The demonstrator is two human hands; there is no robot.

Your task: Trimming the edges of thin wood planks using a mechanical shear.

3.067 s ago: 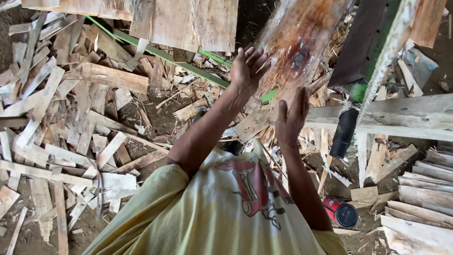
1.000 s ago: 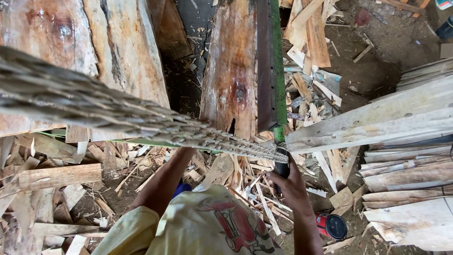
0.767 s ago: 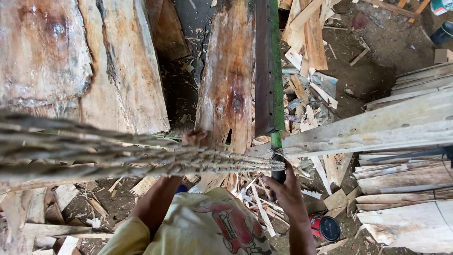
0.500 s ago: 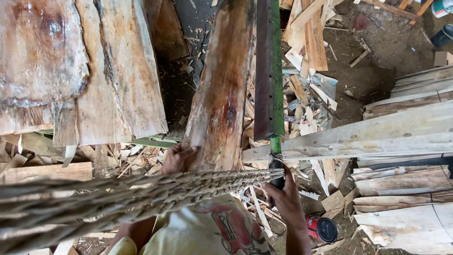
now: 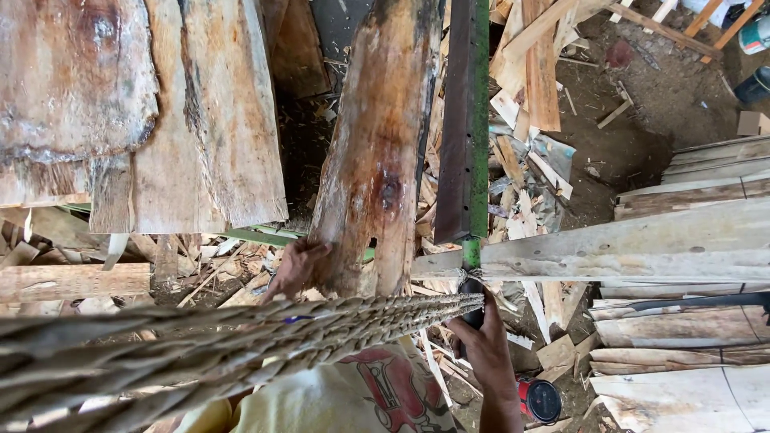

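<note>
Head view, we look down on our left hand with fingers wrapped on the lower edge of a rough wooden slab at 12 o'clock, our right hand – fingers closed on a dark handle – thick rope crossing at 7 o'clock.

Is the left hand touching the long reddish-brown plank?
Touching. The head view shows the left hand pressed against the lower left edge of the reddish-brown plank, fingers on the wood with no gap.

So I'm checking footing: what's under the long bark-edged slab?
Under the slab: wood offcuts and dark ground; the left hand grips its end. The rest is hidden.
</note>
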